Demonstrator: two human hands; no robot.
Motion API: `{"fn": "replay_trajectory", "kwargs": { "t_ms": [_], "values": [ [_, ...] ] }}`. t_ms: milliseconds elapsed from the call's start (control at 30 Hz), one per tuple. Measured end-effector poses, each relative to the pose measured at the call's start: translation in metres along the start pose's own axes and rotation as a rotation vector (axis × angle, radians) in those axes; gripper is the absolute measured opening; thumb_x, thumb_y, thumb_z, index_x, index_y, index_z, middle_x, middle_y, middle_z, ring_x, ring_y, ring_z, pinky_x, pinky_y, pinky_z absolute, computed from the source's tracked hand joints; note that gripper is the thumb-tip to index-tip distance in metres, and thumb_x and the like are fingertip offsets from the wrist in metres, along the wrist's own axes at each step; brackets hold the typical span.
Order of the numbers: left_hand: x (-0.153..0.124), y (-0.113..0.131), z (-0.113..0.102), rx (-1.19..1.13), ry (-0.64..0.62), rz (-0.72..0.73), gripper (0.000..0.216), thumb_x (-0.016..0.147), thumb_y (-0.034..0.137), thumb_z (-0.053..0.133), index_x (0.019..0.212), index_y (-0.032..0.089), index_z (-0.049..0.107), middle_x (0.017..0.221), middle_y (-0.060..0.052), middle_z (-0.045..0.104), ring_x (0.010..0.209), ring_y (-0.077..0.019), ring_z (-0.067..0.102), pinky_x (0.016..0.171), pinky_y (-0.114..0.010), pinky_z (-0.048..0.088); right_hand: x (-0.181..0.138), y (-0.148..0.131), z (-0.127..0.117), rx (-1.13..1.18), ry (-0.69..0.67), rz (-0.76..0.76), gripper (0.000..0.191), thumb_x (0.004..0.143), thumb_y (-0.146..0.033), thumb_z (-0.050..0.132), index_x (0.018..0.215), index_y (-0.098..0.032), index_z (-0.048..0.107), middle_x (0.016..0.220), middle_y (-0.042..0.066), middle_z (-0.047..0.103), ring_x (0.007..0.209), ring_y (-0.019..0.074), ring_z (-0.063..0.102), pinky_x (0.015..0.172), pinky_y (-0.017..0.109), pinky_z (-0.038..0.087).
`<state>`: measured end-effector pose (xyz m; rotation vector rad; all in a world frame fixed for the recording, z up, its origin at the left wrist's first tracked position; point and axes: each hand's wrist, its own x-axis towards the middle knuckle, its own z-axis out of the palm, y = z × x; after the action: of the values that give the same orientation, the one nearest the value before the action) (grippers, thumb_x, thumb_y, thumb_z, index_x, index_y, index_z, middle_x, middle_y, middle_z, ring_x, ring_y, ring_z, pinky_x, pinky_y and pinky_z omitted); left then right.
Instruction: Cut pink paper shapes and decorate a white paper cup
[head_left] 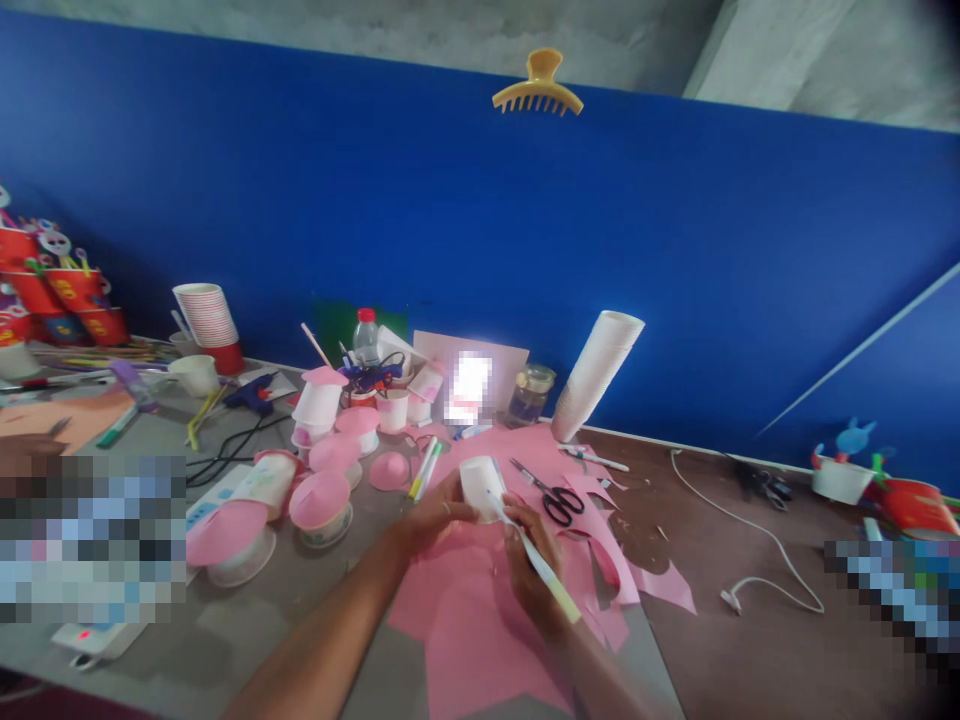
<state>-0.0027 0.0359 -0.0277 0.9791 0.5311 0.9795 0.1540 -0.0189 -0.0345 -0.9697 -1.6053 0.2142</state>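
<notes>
My left hand is closed around a small white paper cup, held on its side above sheets of pink paper. A pale yellow-green marker pen sits in the pinch of my right hand, and its tip touches the cup's side. Black-handled scissors lie on the pink paper just right of the cup. Two more pens lie to the left of my left hand.
Several white cups topped with pink paper cones stand at the left. A leaning stack of white cups, a jar, a water bottle, a glue gun and a white cable lie around. A blue wall backs the table.
</notes>
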Motion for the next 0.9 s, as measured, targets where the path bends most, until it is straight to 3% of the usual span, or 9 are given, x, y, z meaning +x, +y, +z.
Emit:
{"fn": "replay_trajectory", "kwargs": {
  "t_ms": [433, 633, 900],
  "values": [
    [0.0009, -0.0041, -0.0043, 0.020, -0.015, -0.004, 0.066, 0.056, 0.005, 0.065, 0.119, 0.019, 0.052, 0.102, -0.006, 0.063, 0.093, -0.0219, 0.055, 0.082, -0.034, 0.040, 0.0003, -0.0002, 0.0004, 0.020, -0.018, -0.048, 0.016, 0.083, -0.017, 0.050, 0.095, -0.021, 0.058, 0.101, 0.007, 0.067, 0.097, 0.0215, 0.065, 0.075, 0.030, 0.054],
    [-0.0009, 0.0000, 0.0003, 0.018, -0.027, 0.007, 0.064, 0.057, 0.006, 0.064, 0.120, 0.018, 0.052, 0.103, -0.007, 0.063, 0.095, -0.0227, 0.055, 0.082, -0.033, 0.040, -0.0011, -0.0001, -0.0027, 0.004, 0.012, 0.029, 0.016, 0.084, -0.018, 0.050, 0.098, -0.020, 0.057, 0.105, 0.009, 0.066, 0.095, 0.0210, 0.065, 0.076, 0.032, 0.054],
    [-0.0001, 0.0007, 0.0009, 0.003, -0.017, -0.006, 0.064, 0.055, 0.004, 0.064, 0.117, 0.019, 0.054, 0.101, -0.006, 0.064, 0.094, -0.0229, 0.056, 0.082, -0.034, 0.041, 0.0002, -0.0004, -0.0018, 0.022, 0.010, -0.002, 0.019, 0.085, -0.017, 0.049, 0.102, -0.022, 0.056, 0.104, 0.008, 0.066, 0.096, 0.0203, 0.064, 0.082, 0.036, 0.052]
  ]
}}
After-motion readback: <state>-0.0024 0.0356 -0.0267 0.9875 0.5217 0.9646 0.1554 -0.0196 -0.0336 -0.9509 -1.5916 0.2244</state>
